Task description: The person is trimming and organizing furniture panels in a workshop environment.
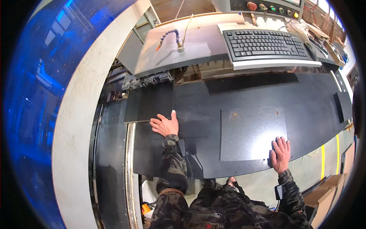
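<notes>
My left hand (164, 124) lies with fingers spread at the near edge of a dark flat panel (150, 100), its fingertips against that edge. The panel sits under a row of metal clamps or rollers (146, 80) on the machine. My right hand (281, 154) rests at the near right corner of a grey rectangular panel (248, 131), fingers stretched out on its surface. This grey panel lies flat on the black machine table (194, 145) and reflects a bright patch of light.
A keyboard (267, 44) and a mouse (310, 51) sit on a shelf beyond the table. Above them is a control box with buttons (272, 7). A flexible coolant-style hose (171, 34) stands at far left. A blue translucent guard (34, 114) with a pale frame (76, 126) borders the left.
</notes>
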The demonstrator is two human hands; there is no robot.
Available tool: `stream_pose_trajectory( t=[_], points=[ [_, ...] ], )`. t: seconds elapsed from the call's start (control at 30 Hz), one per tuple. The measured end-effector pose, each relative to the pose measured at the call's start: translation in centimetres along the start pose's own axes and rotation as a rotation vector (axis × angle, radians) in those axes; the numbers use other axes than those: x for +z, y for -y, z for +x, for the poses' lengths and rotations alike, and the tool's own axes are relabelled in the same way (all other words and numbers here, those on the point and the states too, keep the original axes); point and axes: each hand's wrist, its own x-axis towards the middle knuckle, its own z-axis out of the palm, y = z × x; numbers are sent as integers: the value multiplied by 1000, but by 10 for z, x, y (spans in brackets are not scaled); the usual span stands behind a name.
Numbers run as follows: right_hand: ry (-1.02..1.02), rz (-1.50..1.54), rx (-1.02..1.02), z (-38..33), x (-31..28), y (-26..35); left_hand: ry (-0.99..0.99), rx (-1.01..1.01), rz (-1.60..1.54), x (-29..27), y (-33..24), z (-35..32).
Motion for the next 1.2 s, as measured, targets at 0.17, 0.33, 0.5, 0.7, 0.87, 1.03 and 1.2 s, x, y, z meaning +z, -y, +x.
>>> stream_pose_trajectory(
  t=[0.17, 0.33, 0.5, 0.7, 0.87, 1.03, 1.2],
  points=[
    [-6, 7, -15, 2, 6, -3, -93, 33, -23, 7, 13, 18],
    [-55, 32, -45, 9, 16, -3, -74, 10, 19, 16, 16, 31],
    [-78, 18, -22, 4, 10, -11, -90, 30, 3, 9, 1, 26],
    [-83, -19, -56, -4, 13, -13, 10, -23, 28, 11, 8, 18],
    [-199, 94, -36, -5, 10, -5, -17, -7, 71, 12, 13, 18],
    [-283, 121, 49, -4, 11, 3, -64, 4, 79, 5, 19, 29],
    [-437, 134, 307, -9, 13, -8, 264, 210, 125, -32, -20, 11]
  ],
)
